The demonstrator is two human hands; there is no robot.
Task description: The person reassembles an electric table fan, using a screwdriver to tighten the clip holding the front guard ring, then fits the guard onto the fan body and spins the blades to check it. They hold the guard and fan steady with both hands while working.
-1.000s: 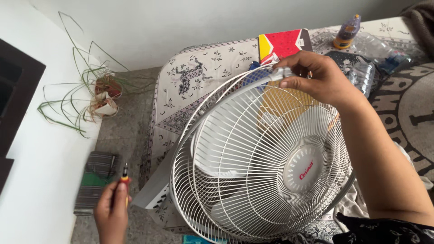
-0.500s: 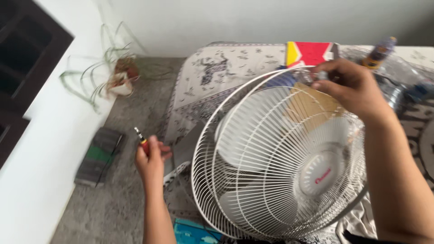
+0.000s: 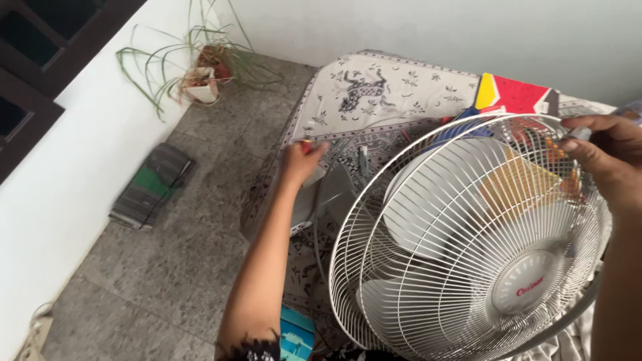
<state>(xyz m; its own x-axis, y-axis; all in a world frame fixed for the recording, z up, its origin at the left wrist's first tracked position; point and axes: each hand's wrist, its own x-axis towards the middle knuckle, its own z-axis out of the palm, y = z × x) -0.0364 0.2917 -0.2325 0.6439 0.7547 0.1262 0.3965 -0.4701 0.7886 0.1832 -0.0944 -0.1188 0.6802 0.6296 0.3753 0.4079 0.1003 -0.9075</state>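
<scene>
A white fan with a round wire guard [image 3: 461, 241] leans over a patterned cloth [image 3: 374, 87] spread on the stone floor. My right hand [image 3: 605, 157] grips the guard's upper right rim. My left hand [image 3: 301, 160] reaches out over the cloth's left part and holds a small red and yellow tool, likely a screwdriver, with only its tip showing. Grey blades and a white centre cap [image 3: 531, 291] show behind the wires. A small grey object [image 3: 363, 160] lies on the cloth just right of my left hand.
A red and yellow box [image 3: 511, 93] sits behind the fan. A potted plant [image 3: 200, 77] with long leaves stands by the white wall at the back left. A folded grey and green cloth [image 3: 152, 186] lies on the floor at the left.
My left hand moved up and to the right, from the floor near the folded cloth onto the patterned cloth. The view shifted left. My right hand stayed on the guard rim.
</scene>
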